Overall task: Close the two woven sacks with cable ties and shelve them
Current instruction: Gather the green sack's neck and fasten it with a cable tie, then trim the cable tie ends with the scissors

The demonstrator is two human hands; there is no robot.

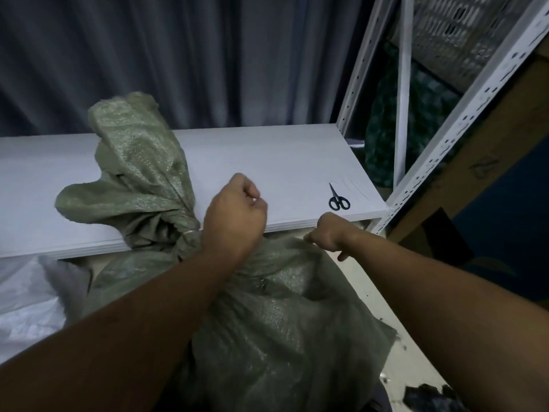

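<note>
A green woven sack [267, 322] leans against the front edge of the white shelf board [267, 162]. Its neck is gathered, and a pale cable tie [190, 232] rings it. The loose mouth [133, 150] flops up over the shelf. My left hand [234, 212] is a closed fist just right of the tied neck; a thin pale bit, apparently the tie's tail, shows in its fingers. My right hand [325, 233] is curled shut, pinching the sack's fabric by the shelf edge. A white woven sack [26, 304] lies at the lower left, partly hidden.
Black scissors [338, 200] lie on the shelf at the right, with thin pale cable ties [358, 188] beside them. White perforated rack uprights [463, 120] rise at the right, and a dark curtain [178, 55] hangs behind. Dark debris [427, 396] lies on the floor at the lower right.
</note>
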